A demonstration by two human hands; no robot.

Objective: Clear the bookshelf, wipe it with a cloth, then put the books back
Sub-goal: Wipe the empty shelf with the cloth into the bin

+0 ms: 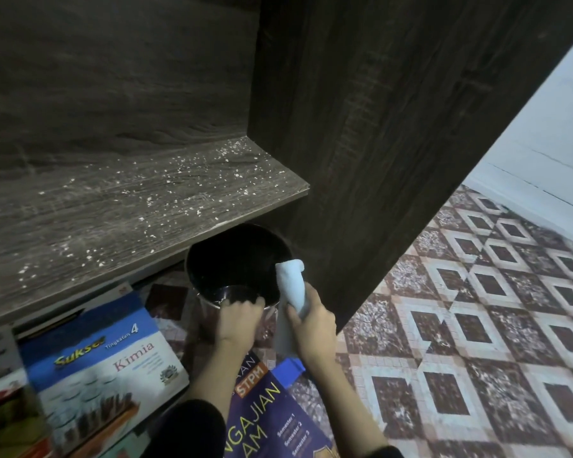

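Shelf (129,206) cleared but flecked white, books (103,365) lying on the floor (444,292); right grip (311,322) clenched round the rolled white cloth (290,282) over the dark pot (232,259), left grip (239,320) curled on its rim, and the cloth is likely soft, light, maybe damp, so best held bunched mid-roll.

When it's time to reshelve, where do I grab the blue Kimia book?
Likely the long edge nearest the pot, approached from that side. The Kimia book lies flat, cover up, on other books; that edge is exposed by the floor tiles, so fingers can slide under, thumb on top.
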